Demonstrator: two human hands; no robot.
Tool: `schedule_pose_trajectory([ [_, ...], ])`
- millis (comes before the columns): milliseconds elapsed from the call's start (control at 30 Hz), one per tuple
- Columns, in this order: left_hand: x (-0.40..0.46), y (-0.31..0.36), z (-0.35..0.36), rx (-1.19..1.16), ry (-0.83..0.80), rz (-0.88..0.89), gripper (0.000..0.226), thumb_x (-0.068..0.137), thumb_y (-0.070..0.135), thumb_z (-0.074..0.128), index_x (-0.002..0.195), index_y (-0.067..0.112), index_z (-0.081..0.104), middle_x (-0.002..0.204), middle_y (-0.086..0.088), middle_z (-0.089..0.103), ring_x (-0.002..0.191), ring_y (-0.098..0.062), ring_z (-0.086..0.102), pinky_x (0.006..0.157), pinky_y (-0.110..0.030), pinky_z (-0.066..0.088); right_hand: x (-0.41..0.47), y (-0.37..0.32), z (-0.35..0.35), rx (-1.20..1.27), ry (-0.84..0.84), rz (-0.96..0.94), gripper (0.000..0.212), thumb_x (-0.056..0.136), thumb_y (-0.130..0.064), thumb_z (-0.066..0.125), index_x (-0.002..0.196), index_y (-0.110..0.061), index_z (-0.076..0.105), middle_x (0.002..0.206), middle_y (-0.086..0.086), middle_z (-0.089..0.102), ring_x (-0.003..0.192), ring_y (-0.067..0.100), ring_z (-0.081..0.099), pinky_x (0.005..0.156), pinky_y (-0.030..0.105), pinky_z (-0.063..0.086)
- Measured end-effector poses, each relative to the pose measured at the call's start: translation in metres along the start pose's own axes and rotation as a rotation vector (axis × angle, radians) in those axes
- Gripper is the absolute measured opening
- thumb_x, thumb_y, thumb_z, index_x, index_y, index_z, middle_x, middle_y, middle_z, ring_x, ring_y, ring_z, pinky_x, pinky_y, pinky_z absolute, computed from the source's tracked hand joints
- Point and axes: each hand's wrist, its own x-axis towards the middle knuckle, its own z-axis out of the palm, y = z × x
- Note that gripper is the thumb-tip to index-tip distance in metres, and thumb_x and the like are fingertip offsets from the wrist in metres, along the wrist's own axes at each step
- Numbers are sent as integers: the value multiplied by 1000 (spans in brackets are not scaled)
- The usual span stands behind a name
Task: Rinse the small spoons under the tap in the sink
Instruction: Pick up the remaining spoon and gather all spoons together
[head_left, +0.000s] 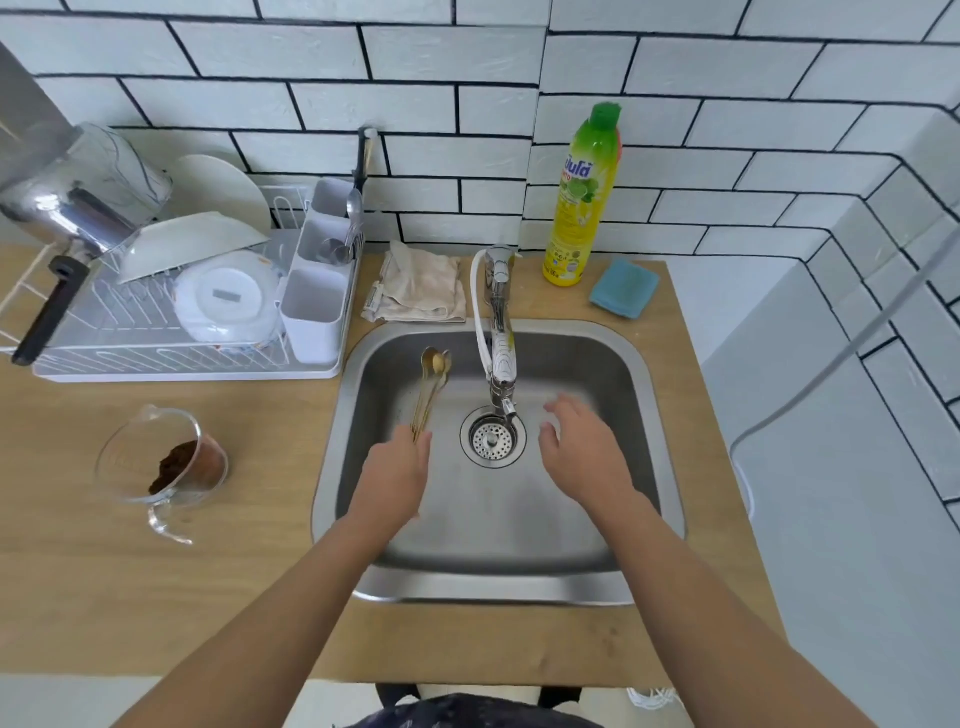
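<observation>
My left hand (396, 470) grips the handles of a bunch of small gold spoons (432, 382) over the left part of the steel sink (644, 395); their bowls point away from me. The chrome tap (501, 343) reaches out over the drain (492, 435), to the right of the spoons. No water stream is visible. My right hand (582, 449) hovers over the right side of the sink, fingers spread and holding nothing, just right of the tap's spout.
A dish rack (171, 358) with plates, a pan and a cutlery holder stands at left. A glass measuring cup (161, 462) with brown powder sits on the wooden counter. Behind the sink are a cloth (421, 286), a yellow detergent bottle (582, 197) and a blue sponge (623, 288).
</observation>
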Motion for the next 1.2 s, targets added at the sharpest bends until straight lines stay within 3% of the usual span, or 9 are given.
schedule_pose_trajectory([
  [67, 7, -1, 7, -2, 40, 32, 31, 106, 36, 35, 90, 11, 46, 75, -12, 63, 64, -33, 64, 55, -43, 55, 2, 0, 0, 47, 23, 22, 42, 103, -19, 53, 142, -3, 54, 159, 17, 41, 143, 33, 43, 113, 39, 34],
  [200, 10, 4, -6, 431, -465, -96, 20, 97, 12, 58, 114, 2, 59, 96, -11, 64, 83, -27, 66, 63, -25, 47, 2, 2, 3, -146, -496, 147, 44, 102, -25, 48, 141, -6, 53, 152, 14, 50, 135, 33, 50, 109, 39, 44],
  [267, 9, -1, -2, 387, -375, -33, 23, 98, 20, 60, 112, 3, 57, 103, -12, 66, 84, -27, 70, 68, -28, 54, 0, 1, 4, -53, -338, 118, 44, 102, -23, 49, 143, -9, 51, 154, 10, 46, 137, 30, 47, 108, 40, 42],
  [400, 4, -7, 9, 55, 52, 46, 29, 105, 41, 36, 87, 19, 43, 71, -10, 62, 60, -30, 63, 57, -46, 57, 1, -2, 3, 17, -41, 29, 50, 102, -26, 53, 149, -11, 46, 165, 11, 32, 148, 30, 36, 115, 42, 33],
  [533, 12, -10, -2, 383, -348, -136, 30, 96, 26, 63, 114, 2, 58, 90, -8, 66, 66, -19, 64, 60, -26, 54, 2, 2, -1, -120, -420, 132, 47, 101, -26, 52, 145, -8, 51, 153, 14, 50, 137, 31, 50, 109, 39, 44],
  [733, 12, -18, 7, 124, 24, 37, 32, 104, 43, 35, 93, 16, 49, 67, 1, 60, 52, -15, 61, 49, -34, 56, 4, -5, -5, 59, 2, 15, 49, 102, -26, 56, 147, -8, 49, 163, 10, 36, 146, 27, 38, 113, 39, 34],
  [900, 23, -23, -2, 465, -399, -47, 38, 90, 23, 70, 119, 5, 55, 100, -8, 63, 82, -23, 65, 77, -32, 53, 7, 1, -4, -103, -389, 117, 46, 103, -34, 52, 142, -11, 54, 148, 10, 55, 134, 29, 52, 107, 38, 45],
  [1067, 14, -18, 5, -53, 83, -8, 34, 105, 38, 37, 94, 7, 46, 71, -7, 58, 63, -32, 65, 49, -38, 51, 3, 0, -3, 116, 8, 23, 45, 101, -26, 58, 142, -8, 54, 154, 10, 47, 140, 29, 45, 111, 41, 40],
  [1200, 18, -18, -3, 240, -327, -136, 25, 94, 9, 61, 117, 1, 55, 96, -10, 62, 91, -28, 69, 60, -27, 43, 4, 9, 1, 28, -323, 184, 38, 99, -34, 58, 124, -7, 67, 131, 12, 67, 124, 31, 60, 101, 37, 48],
])
